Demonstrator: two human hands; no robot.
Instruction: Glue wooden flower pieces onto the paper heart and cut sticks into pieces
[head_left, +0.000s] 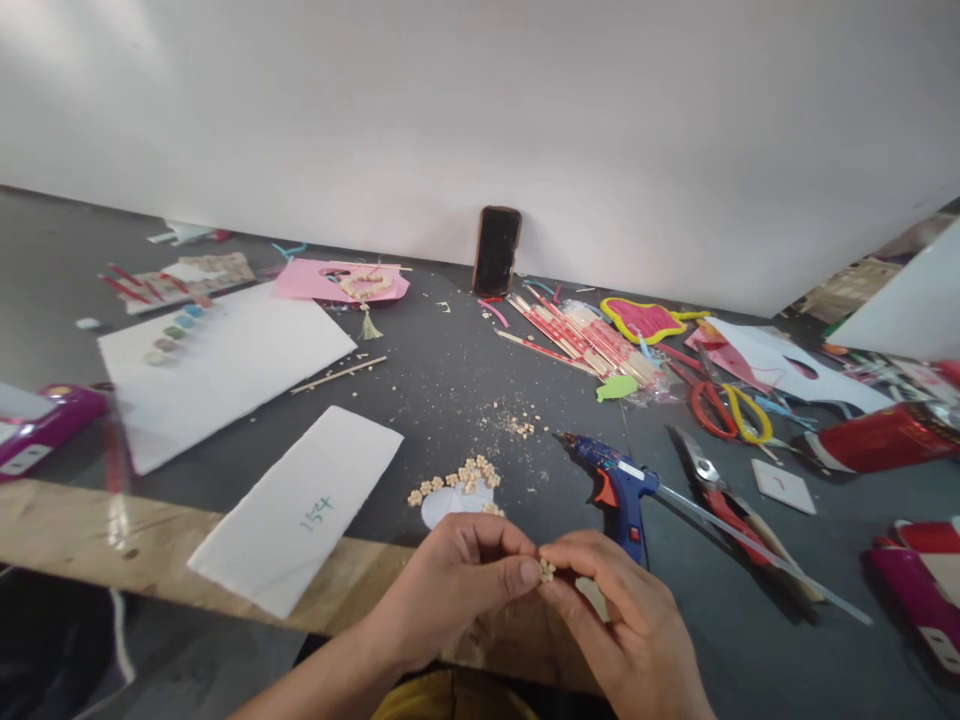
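Observation:
Both of my hands meet near the table's front edge, pinching a small pale flower-shaped piece (547, 570) between their fingertips. My left hand (469, 580) has thumb and forefinger pressed together at the piece's left side. From the right, my right hand (619, 610) grips it with thumb and forefinger. Just beyond them lies a white rounded card (444, 506), with several similar flower pieces (472, 473) along its upper edge. Small crumbs (517, 422) are scattered farther back. A blue glue gun (621, 485) rests to the right of the card.
White boards (300, 510) lie at the left. A phone (496, 250) leans on the white wall. Red-and-white sticks (559, 335), scissors (727, 412), pliers (731, 505), a long glue stick (765, 552) and a red can (885, 437) spread across the right side.

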